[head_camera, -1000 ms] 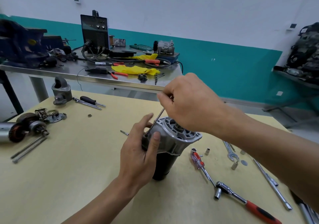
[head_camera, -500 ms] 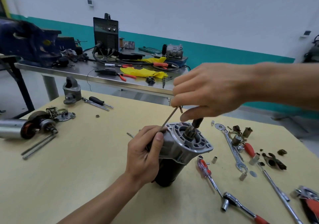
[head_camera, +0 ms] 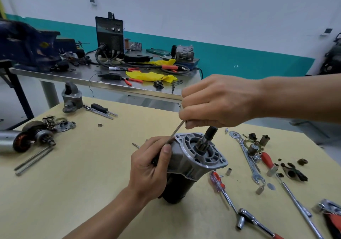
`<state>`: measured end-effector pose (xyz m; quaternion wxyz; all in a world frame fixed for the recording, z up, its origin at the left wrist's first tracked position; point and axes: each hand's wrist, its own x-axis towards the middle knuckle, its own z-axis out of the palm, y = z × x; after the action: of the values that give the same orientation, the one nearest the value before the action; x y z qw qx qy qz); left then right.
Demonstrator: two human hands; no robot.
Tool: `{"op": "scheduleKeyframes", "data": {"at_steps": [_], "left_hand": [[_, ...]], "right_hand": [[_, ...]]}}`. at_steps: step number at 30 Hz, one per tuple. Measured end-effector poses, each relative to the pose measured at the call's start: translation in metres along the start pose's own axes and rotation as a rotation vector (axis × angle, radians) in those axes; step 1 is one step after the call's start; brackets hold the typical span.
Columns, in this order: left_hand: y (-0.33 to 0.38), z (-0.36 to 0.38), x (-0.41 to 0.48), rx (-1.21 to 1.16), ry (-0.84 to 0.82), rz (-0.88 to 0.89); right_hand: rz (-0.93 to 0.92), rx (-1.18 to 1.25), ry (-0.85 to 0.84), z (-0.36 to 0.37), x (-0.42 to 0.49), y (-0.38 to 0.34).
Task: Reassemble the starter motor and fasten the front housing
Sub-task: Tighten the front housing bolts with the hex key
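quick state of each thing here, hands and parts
starter motor: standing on end on the table, tilted
front housing: seated on the motor body
long bolt: slanted, mostly sticking out at the housing's edge
left hand: grips the motor
right hand: pinches the bolt's top
ratchet: lying on the table

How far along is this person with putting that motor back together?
Done: the silver front housing already sits on the black motor body. In hand: the left hand grips that body while the right hand pinches a long bolt angled into the housing's edge. Left: probably seating and tightening it; the ratchet lies unused on the table.
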<state>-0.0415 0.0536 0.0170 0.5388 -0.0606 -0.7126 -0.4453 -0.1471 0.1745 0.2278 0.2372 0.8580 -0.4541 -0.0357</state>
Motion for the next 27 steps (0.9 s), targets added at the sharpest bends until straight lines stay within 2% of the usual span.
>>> {"op": "scheduleKeyframes", "data": {"at_steps": [5,10,14,19,22,25,27], "left_hand": [[0.000,0.000,-0.001,0.014,0.009,0.015],[0.000,0.001,-0.001,0.045,0.018,0.006],[-0.002,0.000,-0.001,0.016,-0.004,-0.001],[-0.005,-0.006,0.006,-0.017,-0.083,-0.038],[-0.006,-0.012,0.010,-0.003,-0.170,-0.109],[-0.007,-0.018,0.013,-0.012,-0.290,-0.150],[-0.007,-0.020,0.015,-0.040,-0.365,-0.204]], "right_hand": [[0.022,0.045,0.125,0.011,0.005,-0.005],[0.130,0.065,0.212,0.017,0.002,-0.011],[0.191,0.053,0.190,0.020,-0.001,-0.011],[0.194,-0.002,0.080,0.023,-0.004,-0.019],[0.445,0.156,0.178,0.018,-0.008,-0.022],[0.833,0.392,0.519,0.003,-0.039,-0.014],[1.072,0.379,0.679,0.008,-0.074,-0.023]]}}
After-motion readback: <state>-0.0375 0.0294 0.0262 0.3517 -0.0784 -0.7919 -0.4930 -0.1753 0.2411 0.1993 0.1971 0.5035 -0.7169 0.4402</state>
